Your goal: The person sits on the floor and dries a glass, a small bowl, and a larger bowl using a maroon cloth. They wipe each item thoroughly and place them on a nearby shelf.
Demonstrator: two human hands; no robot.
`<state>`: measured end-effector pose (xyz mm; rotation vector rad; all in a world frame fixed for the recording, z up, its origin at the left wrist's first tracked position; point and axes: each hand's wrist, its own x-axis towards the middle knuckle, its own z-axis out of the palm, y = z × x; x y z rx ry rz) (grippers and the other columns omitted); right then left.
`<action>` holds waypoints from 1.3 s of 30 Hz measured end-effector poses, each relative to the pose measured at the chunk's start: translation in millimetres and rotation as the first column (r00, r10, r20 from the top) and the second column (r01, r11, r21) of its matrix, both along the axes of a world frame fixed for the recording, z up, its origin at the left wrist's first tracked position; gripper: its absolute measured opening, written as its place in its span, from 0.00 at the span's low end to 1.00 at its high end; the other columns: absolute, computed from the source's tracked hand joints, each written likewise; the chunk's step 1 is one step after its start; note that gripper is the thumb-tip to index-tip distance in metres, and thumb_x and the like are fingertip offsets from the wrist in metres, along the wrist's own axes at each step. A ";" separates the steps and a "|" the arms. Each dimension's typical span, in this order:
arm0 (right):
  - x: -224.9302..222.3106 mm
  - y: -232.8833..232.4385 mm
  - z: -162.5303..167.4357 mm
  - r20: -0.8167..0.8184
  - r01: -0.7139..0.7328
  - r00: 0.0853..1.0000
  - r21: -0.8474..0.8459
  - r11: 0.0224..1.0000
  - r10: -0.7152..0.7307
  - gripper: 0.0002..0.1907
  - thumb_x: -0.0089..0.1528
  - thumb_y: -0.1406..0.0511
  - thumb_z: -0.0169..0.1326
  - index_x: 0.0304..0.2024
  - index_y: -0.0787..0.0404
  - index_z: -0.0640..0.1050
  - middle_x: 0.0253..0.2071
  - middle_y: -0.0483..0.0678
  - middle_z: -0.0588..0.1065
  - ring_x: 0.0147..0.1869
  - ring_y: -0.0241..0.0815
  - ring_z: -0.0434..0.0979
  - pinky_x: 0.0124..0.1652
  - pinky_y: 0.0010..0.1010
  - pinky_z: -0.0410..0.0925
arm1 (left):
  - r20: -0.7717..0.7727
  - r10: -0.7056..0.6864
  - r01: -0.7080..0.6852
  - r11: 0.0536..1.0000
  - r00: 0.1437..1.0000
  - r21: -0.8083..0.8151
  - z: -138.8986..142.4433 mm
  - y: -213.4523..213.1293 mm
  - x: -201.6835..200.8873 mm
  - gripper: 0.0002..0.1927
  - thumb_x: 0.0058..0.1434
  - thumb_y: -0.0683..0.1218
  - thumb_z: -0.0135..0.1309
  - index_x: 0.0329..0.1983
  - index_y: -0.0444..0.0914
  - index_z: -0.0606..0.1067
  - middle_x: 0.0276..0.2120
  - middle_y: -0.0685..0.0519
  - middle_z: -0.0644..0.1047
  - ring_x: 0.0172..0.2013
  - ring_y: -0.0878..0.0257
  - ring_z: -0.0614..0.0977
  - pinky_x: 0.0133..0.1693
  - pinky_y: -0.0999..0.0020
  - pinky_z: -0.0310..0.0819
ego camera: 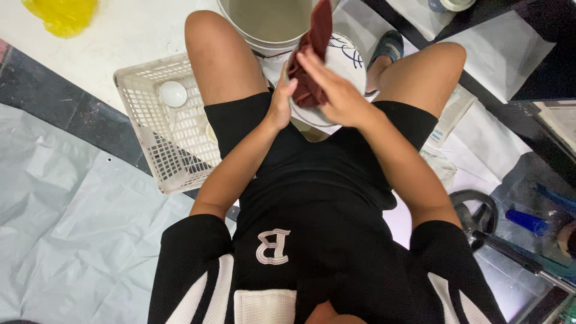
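Note:
I look down at my lap while sitting with knees apart. My left hand (pixel 280 103) grips the left edge of a white plate (pixel 347 60) with a dark line pattern, held tilted between my knees. My right hand (pixel 333 87) presses a dark red cloth (pixel 315 42) flat against the plate's face. The cloth hangs up over the plate's upper rim. Most of the plate's lower part is hidden behind my hands.
A large pale bucket (pixel 264 21) stands just beyond my knees. A white plastic basket (pixel 157 129) with a small white bowl (pixel 173 93) lies at my left. A yellow bag (pixel 62 14) lies far left. Grey sheeting (pixel 66 210) covers the floor; tools and a blue-handled item (pixel 527 221) sit at right.

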<state>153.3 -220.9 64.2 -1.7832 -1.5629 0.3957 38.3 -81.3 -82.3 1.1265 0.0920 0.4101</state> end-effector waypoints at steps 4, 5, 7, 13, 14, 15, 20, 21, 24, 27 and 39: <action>-22.4 9.3 19.4 -0.323 -0.055 0.938 -0.489 0.871 -0.122 0.45 0.60 0.68 0.59 0.78 0.49 0.57 0.51 0.55 0.80 0.50 0.55 0.82 0.52 0.42 0.70 | 0.072 -0.253 0.249 0.789 0.965 -0.562 -3.7 13.4 -9.1 0.39 0.77 0.66 0.34 0.67 0.25 0.65 0.57 0.33 0.75 0.55 0.43 0.79 0.60 0.49 0.71; -26.3 5.5 26.4 -0.268 -0.068 0.962 -0.451 0.890 -0.062 0.45 0.56 0.69 0.60 0.75 0.50 0.60 0.49 0.56 0.80 0.48 0.56 0.81 0.50 0.43 0.71 | 0.008 -0.229 0.192 0.793 0.973 -0.578 -4.1 16.1 -11.2 0.38 0.72 0.65 0.34 0.68 0.29 0.65 0.57 0.37 0.75 0.55 0.46 0.79 0.59 0.51 0.71; -28.4 -4.8 37.3 -0.135 -0.105 0.989 -0.374 0.921 0.058 0.45 0.47 0.70 0.62 0.69 0.54 0.67 0.46 0.58 0.79 0.44 0.57 0.81 0.45 0.43 0.72 | -0.072 -0.159 0.092 0.821 0.985 -0.564 -5.1 18.2 -11.6 0.38 0.68 0.65 0.34 0.68 0.33 0.64 0.58 0.41 0.75 0.57 0.50 0.78 0.60 0.54 0.71; -5.0 -54.5 28.0 0.146 -0.084 0.982 -0.218 0.972 0.118 0.23 0.53 0.63 0.63 0.52 0.55 0.81 0.43 0.50 0.80 0.50 0.52 0.80 0.47 0.42 0.72 | -0.144 -0.111 0.046 0.917 0.983 -0.395 -16.0 8.1 -6.4 0.35 0.71 0.62 0.36 0.67 0.30 0.66 0.60 0.41 0.75 0.60 0.51 0.76 0.63 0.58 0.69; -3.5 -65.2 21.6 0.215 -0.066 0.971 -0.165 0.984 0.102 0.22 0.54 0.64 0.62 0.52 0.55 0.81 0.44 0.48 0.80 0.52 0.50 0.80 0.49 0.41 0.72 | -0.153 -0.135 0.072 0.929 0.979 -0.364 -18.6 4.0 -6.3 0.34 0.71 0.61 0.37 0.68 0.30 0.66 0.60 0.41 0.74 0.60 0.52 0.76 0.64 0.58 0.69; -1.5 -75.1 15.4 0.291 -0.047 0.954 -0.108 0.993 0.077 0.21 0.55 0.66 0.60 0.52 0.54 0.81 0.46 0.47 0.80 0.55 0.49 0.79 0.51 0.40 0.71 | -0.156 -0.162 0.104 0.939 0.974 -0.326 -19.2 0.4 -4.4 0.33 0.71 0.60 0.37 0.68 0.30 0.65 0.61 0.41 0.74 0.61 0.52 0.75 0.64 0.58 0.68; -5.0 -126.7 2.3 0.399 -0.049 0.917 0.083 0.995 0.011 0.18 0.56 0.68 0.58 0.49 0.56 0.81 0.47 0.45 0.80 0.57 0.46 0.78 0.52 0.37 0.70 | -0.179 -0.277 0.225 0.938 0.944 -0.265 -11.8 -25.4 -1.1 0.40 0.72 0.66 0.36 0.72 0.30 0.62 0.66 0.44 0.71 0.66 0.53 0.72 0.69 0.58 0.61; -8.4 -139.0 4.8 0.401 -0.011 0.915 0.116 0.993 -0.037 0.18 0.56 0.67 0.58 0.49 0.57 0.81 0.47 0.45 0.80 0.56 0.46 0.78 0.51 0.37 0.70 | -0.165 -0.319 0.264 0.921 0.933 -0.285 -3.8 -32.9 0.9 0.41 0.73 0.68 0.36 0.74 0.31 0.60 0.67 0.45 0.70 0.67 0.53 0.71 0.71 0.57 0.60; -17.6 -180.0 14.8 0.331 0.170 0.918 0.168 0.971 -0.218 0.19 0.53 0.66 0.60 0.48 0.58 0.81 0.45 0.46 0.80 0.54 0.48 0.80 0.50 0.38 0.70 | -0.038 -0.477 0.461 0.864 0.878 -0.201 28.5 -53.8 10.2 0.45 0.71 0.71 0.28 0.80 0.36 0.49 0.72 0.51 0.67 0.70 0.58 0.71 0.71 0.59 0.63; -12.7 -215.2 14.3 0.263 0.362 0.863 0.271 0.892 -0.431 0.21 0.50 0.68 0.66 0.46 0.58 0.80 0.42 0.48 0.80 0.51 0.49 0.81 0.47 0.39 0.71 | -0.158 -0.578 0.589 0.808 0.800 0.026 62.7 -78.5 37.8 0.37 0.75 0.62 0.31 0.79 0.38 0.47 0.61 0.46 0.75 0.48 0.57 0.81 0.51 0.63 0.73; 118.3 -357.2 -105.5 0.372 0.818 0.428 0.229 0.528 -0.824 0.19 0.59 0.75 0.65 0.53 0.63 0.79 0.47 0.54 0.79 0.54 0.57 0.77 0.52 0.44 0.70 | -0.131 -0.729 0.738 0.674 0.671 0.033 93.9 -193.5 81.9 0.21 0.78 0.44 0.39 0.72 0.35 0.57 0.51 0.46 0.78 0.45 0.62 0.82 0.52 0.66 0.76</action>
